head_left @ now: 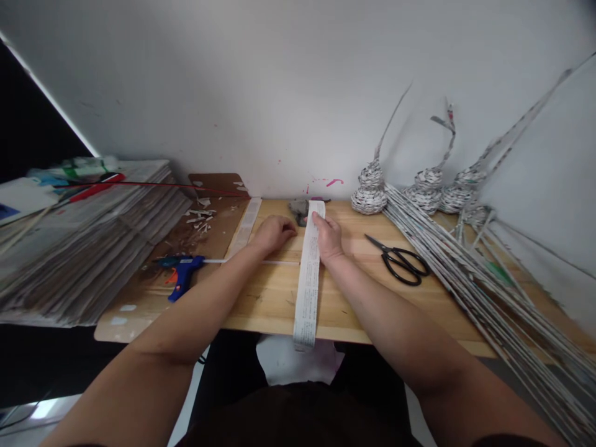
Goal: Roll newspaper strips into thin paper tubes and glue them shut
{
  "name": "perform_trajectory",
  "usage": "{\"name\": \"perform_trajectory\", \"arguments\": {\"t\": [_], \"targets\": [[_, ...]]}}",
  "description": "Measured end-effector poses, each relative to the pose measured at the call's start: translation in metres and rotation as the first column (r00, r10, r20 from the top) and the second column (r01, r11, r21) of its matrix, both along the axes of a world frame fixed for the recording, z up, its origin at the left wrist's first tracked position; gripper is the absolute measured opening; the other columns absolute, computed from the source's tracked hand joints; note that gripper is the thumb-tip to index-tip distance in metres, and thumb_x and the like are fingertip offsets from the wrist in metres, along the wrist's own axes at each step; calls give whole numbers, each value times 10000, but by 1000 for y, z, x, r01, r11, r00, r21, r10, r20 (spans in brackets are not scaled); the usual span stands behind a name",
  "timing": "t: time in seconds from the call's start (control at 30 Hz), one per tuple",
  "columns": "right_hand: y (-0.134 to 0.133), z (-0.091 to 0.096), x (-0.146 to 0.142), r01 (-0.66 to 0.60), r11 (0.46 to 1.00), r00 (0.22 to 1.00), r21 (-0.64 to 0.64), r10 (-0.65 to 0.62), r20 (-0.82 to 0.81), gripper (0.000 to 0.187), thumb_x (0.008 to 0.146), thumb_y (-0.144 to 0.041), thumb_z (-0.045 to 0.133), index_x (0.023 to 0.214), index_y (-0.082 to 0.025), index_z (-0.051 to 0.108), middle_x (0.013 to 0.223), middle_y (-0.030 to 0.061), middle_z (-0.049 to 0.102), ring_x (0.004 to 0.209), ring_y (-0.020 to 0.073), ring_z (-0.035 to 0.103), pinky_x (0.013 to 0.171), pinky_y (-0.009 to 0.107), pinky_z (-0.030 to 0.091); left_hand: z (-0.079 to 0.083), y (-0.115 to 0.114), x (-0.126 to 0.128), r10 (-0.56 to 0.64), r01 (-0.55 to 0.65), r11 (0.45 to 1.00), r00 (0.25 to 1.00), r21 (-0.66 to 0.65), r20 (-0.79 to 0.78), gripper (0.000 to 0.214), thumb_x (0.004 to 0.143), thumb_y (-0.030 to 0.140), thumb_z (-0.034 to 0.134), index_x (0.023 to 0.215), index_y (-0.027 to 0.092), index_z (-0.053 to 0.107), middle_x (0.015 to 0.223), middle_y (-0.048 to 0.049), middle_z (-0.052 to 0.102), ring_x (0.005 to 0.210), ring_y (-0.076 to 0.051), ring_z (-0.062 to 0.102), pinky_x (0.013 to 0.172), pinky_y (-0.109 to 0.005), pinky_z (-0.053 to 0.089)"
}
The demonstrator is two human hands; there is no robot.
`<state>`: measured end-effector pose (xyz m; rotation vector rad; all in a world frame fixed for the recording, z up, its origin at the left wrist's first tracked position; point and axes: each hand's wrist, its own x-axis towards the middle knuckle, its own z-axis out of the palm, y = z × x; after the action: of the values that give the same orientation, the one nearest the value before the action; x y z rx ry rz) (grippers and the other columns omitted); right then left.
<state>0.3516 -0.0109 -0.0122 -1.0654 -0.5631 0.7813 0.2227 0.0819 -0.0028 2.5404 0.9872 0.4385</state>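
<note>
My right hand grips a long strip of newspaper near its far end, thumb on top. The strip runs towards me, its near end hanging over the table edge. Left of it, my left hand is closed with its fingers curled and pressed together; what they hold, if anything, is hidden. A crumpled grey piece lies just beyond, between the hands. Another paper strip lies flat left of my left hand. A thin white rod or cord runs under my left forearm.
On the left are a blue glue gun, a brown board with paper scraps, and a tall newspaper stack. Black-handled scissors lie on the right, near a bundle of paper rolls. Woven paper gourd shapes stand by the wall.
</note>
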Motion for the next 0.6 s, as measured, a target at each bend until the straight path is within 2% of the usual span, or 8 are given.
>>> {"name": "perform_trajectory", "arguments": {"t": [0.13,0.23,0.3,0.37,0.43,0.5,0.6], "targets": [[1,-1,1,-12,1000,1000,-10,12,9,317,661,-492,676,665,-177,716,570,-1,618,539,135,495,528,268,371,5,-11,4,30,-28,997,999,79,-32,119,823,218,590,848,190,703,966,-92,709,1030,-253,593,931,-355,423],[1,-1,2,-20,1000,1000,-16,20,21,329,663,-500,672,673,-174,712,554,-2,597,542,137,497,536,271,367,17,-22,3,56,-53,995,998,87,-40,113,826,187,565,853,177,675,955,-92,694,967,-229,601,882,-334,437],[1,-1,3,-17,1000,999,-8,17,32,331,666,-500,672,678,-172,708,574,4,607,557,141,507,547,275,369,28,-33,-8,72,-73,996,997,57,5,111,842,205,552,867,170,655,893,-73,689,846,-194,604,789,-306,449],[2,-2,3,-18,1000,999,-1,18,30,333,656,-501,682,679,-170,705,594,9,618,561,143,505,547,278,363,39,-50,-28,46,-43,998,995,-34,84,88,828,260,596,819,178,629,793,-30,669,729,-156,582,696,-273,439],[2,-2,3,-25,1000,999,-8,25,27,348,643,-515,692,679,-169,705,580,6,605,544,139,485,530,279,344,46,-73,-54,-27,54,979,990,-198,137,141,812,316,632,768,184,612,751,-5,655,685,-133,571,649,-250,434],[2,-3,3,-35,999,999,-19,36,32,366,635,-534,694,672,-170,703,547,-2,575,521,134,456,511,279,321,46,-99,-82,-42,84,942,990,-324,136,159,802,337,650,760,187,621,738,1,659,677,-128,581,646,-246,443],[2,-3,2,-53,998,998,-25,54,41,363,629,-535,695,659,-173,701,529,-5,561,515,128,438,499,274,313,37,-137,-116,-50,83,871,996,-484,81,128,799,319,657,767,196,637,777,1,688,707,-127,611,677,-248,465]]}}
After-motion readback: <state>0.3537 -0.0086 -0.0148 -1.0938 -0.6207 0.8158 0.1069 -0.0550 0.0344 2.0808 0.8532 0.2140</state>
